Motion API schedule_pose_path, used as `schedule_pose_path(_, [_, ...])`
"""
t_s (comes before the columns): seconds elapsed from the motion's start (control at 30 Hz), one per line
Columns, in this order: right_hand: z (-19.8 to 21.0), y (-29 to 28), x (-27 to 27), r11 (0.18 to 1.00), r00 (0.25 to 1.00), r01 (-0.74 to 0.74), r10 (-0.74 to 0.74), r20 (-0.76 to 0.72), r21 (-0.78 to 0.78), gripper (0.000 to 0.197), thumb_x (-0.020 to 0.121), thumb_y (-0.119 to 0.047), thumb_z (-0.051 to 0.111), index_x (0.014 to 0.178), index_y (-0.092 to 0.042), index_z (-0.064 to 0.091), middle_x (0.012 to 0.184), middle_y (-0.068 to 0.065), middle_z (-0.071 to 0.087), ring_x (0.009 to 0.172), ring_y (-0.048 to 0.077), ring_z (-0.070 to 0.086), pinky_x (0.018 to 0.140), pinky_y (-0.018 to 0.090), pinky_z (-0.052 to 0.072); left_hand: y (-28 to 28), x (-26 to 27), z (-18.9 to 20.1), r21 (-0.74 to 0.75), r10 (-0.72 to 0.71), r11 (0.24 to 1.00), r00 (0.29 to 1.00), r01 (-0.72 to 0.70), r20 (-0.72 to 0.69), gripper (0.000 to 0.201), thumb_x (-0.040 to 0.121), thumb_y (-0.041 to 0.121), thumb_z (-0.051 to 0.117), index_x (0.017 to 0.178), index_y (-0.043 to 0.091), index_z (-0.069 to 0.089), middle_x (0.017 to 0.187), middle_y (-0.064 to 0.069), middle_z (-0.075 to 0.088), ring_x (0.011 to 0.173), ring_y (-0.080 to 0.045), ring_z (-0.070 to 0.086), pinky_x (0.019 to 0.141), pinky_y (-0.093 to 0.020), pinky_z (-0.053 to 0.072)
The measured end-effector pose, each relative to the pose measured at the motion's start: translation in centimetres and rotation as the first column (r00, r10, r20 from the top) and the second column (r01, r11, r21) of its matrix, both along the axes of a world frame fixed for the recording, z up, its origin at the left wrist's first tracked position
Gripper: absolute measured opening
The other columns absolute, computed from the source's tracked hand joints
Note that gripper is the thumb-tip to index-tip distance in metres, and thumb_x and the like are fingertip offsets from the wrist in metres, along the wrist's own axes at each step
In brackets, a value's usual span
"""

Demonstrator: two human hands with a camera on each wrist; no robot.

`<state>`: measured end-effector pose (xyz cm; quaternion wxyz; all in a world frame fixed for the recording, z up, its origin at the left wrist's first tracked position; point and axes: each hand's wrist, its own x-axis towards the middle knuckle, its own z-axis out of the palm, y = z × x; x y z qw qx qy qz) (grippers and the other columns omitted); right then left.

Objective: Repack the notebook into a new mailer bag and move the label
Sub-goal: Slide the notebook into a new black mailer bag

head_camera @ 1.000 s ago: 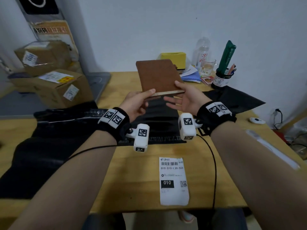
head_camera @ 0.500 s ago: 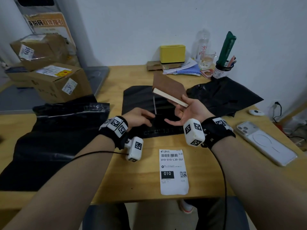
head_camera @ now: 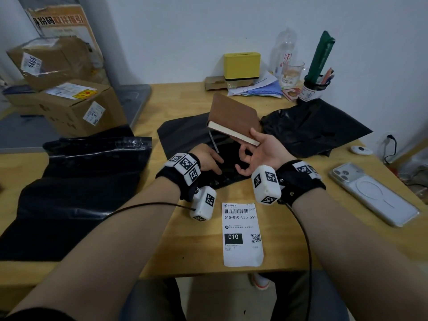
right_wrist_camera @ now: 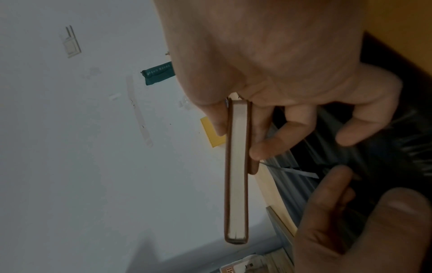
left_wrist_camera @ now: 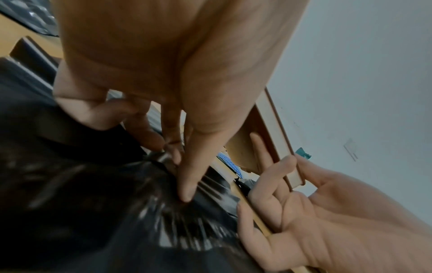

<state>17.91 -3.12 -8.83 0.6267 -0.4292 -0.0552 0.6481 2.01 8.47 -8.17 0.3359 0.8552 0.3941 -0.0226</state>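
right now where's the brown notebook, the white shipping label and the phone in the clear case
brown notebook (head_camera: 234, 117), head view, middle of the top cover
white shipping label (head_camera: 242, 253), head view, blank lower part
phone in the clear case (head_camera: 372, 193), head view, centre of its back

Mailer bag (left_wrist_camera: 93, 212) print is motion-blurred in the left wrist view.

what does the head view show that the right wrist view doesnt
Only the head view shows the shipping label lying flat on the wooden table, the phone at the right, the cardboard boxes at the left, and the notebook's brown cover.

Only the right wrist view shows the notebook's page edge head-on, pinched between thumb and fingers.

Both show the notebook held in the right hand, the left hand down on the black mailer bag, the yellow box and the green packet.
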Motion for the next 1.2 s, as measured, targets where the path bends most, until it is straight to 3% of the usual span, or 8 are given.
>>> schedule_pose_path(0.23, [-0.3, 0.0, -0.2, 1.000, 0.999, 0.026, -0.027, 0.033, 0.008, 0.060, 0.096, -0.049, 0.059, 0.150, -0.025, 0.049, 0.105, -0.014, 0.075, 0.069, 0.009, 0.061, 0.089, 0.049, 0.044, 0.8, -0.4, -0.4, -0.050, 0.055, 0.997, 0.998, -0.053, 0.037, 0.030, 0.081, 0.013, 0.079, 0.110, 0.017, 0.076, 0.104, 0.001, 0.071, 0.085, -0.010, 0.059, 0.067, -0.015, 0.044])
schedule_pose_path(0.37, [-0.1, -0.2, -0.5, 0.999, 0.998, 0.049, -0.050, 0.040, 0.020, 0.052, 0.096, -0.048, 0.059, 0.142, -0.024, 0.057, 0.121, -0.015, 0.072, 0.070, 0.009, 0.060, 0.092, 0.050, 0.043, 0.9, -0.5, -0.1, -0.088, 0.109, 0.990, 0.994, -0.106, 0.026, 0.019, 0.085, 0.016, 0.077, 0.103, 0.019, 0.077, 0.071, 0.003, 0.060, 0.062, -0.012, 0.049, 0.039, -0.012, 0.037])
schedule_pose_path(0.57, [0.0, -0.8, -0.7, 0.997, 0.997, 0.061, -0.064, 0.051, 0.044, 0.035, 0.096, -0.046, 0.061, 0.123, -0.025, 0.056, 0.140, -0.010, 0.062, 0.070, 0.012, 0.059, 0.098, 0.060, 0.042, 1.7, -0.2, -0.4, -0.174, 0.247, 0.957, 0.967, -0.234, 0.057, 0.024, 0.087, 0.017, 0.075, 0.111, 0.020, 0.075, 0.068, 0.000, 0.055, 0.070, -0.022, 0.045, 0.049, -0.026, 0.035])
schedule_pose_path(0.63, [0.0, -1.0, -0.6, 0.997, 0.997, 0.058, -0.060, 0.048, 0.052, 0.035, 0.097, -0.046, 0.061, 0.125, -0.025, 0.055, 0.140, -0.009, 0.062, 0.070, 0.013, 0.061, 0.100, 0.064, 0.040, 1.3, -0.2, -0.3, -0.171, 0.202, 0.967, 0.978, -0.190, 0.053, 0.033, 0.082, 0.024, 0.080, 0.115, 0.019, 0.073, 0.079, -0.003, 0.059, 0.074, -0.020, 0.054, 0.052, -0.028, 0.041])
schedule_pose_path(0.7, [0.0, -1.1, -0.6, 0.997, 0.997, 0.055, -0.058, 0.044, 0.054, 0.035, 0.097, -0.045, 0.060, 0.125, -0.026, 0.055, 0.140, -0.009, 0.062, 0.071, 0.013, 0.061, 0.101, 0.066, 0.039, 0.6, -0.1, -0.1, -0.122, 0.097, 0.988, 0.995, -0.097, -0.003, 0.053, 0.076, 0.033, 0.085, 0.123, 0.018, 0.067, 0.104, -0.005, 0.067, 0.093, -0.017, 0.064, 0.073, -0.032, 0.053])
schedule_pose_path(0.83, [0.0, -1.1, -0.4, 0.997, 0.998, 0.057, -0.058, 0.031, 0.046, 0.035, 0.097, -0.044, 0.060, 0.126, -0.024, 0.056, 0.139, -0.008, 0.064, 0.071, 0.013, 0.061, 0.101, 0.066, 0.039, -0.1, 0.7, -0.2, 0.023, -0.011, 1.000, 0.996, 0.013, -0.085, 0.070, 0.071, 0.036, 0.087, 0.133, 0.016, 0.061, 0.131, -0.001, 0.060, 0.115, -0.015, 0.057, 0.082, -0.021, 0.042])
schedule_pose_path(1.1, [0.0, -1.2, -0.2, 0.998, 0.998, 0.057, -0.059, 0.034, 0.037, 0.033, 0.097, -0.043, 0.061, 0.125, -0.026, 0.055, 0.134, -0.006, 0.067, 0.069, 0.014, 0.061, 0.097, 0.065, 0.043, 0.0, 2.1, -1.2, -0.012, 0.078, 0.997, 0.997, -0.078, -0.007, 0.037, 0.078, 0.029, 0.083, 0.110, 0.013, 0.075, 0.106, -0.003, 0.073, 0.089, -0.015, 0.064, 0.078, -0.028, 0.052])
schedule_pose_path(1.2, [-0.1, -1.3, -0.2, 0.998, 0.997, 0.056, -0.058, 0.051, 0.033, 0.033, 0.097, -0.042, 0.061, 0.125, -0.025, 0.055, 0.136, -0.005, 0.066, 0.069, 0.015, 0.061, 0.097, 0.066, 0.043, 0.3, 2.0, -1.2, -0.066, 0.195, 0.979, 0.979, -0.191, 0.066, 0.034, 0.077, 0.031, 0.082, 0.100, 0.007, 0.075, 0.079, -0.005, 0.068, 0.068, -0.017, 0.060, 0.060, -0.027, 0.049])
